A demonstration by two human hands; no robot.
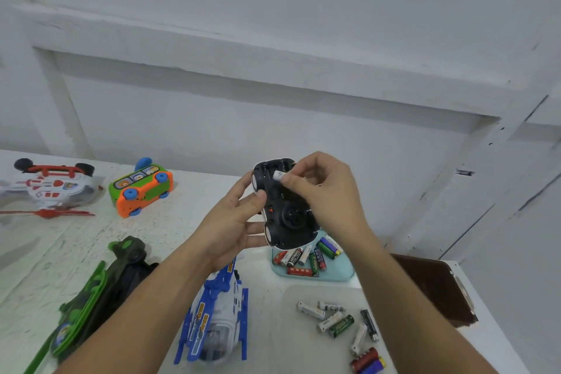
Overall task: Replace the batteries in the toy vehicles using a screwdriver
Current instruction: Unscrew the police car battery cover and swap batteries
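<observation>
A white toy car (280,209) with a black underside is held upside down above the table, underside toward me. My left hand (233,222) grips its left side, thumb on the chassis. My right hand (321,188) pinches a white battery (278,175) at the open battery compartment near the car's far end. A light blue tray (343,272) below holds several batteries. A white tray (291,328) nearer me holds several more loose batteries. No screwdriver is in view.
On the white table lie a blue and white toy helicopter (217,319), a green camouflage toy helicopter (100,291), an orange and green toy bus (141,187) on its side, and a red and white toy helicopter (48,185). A dark brown board (434,285) lies at right.
</observation>
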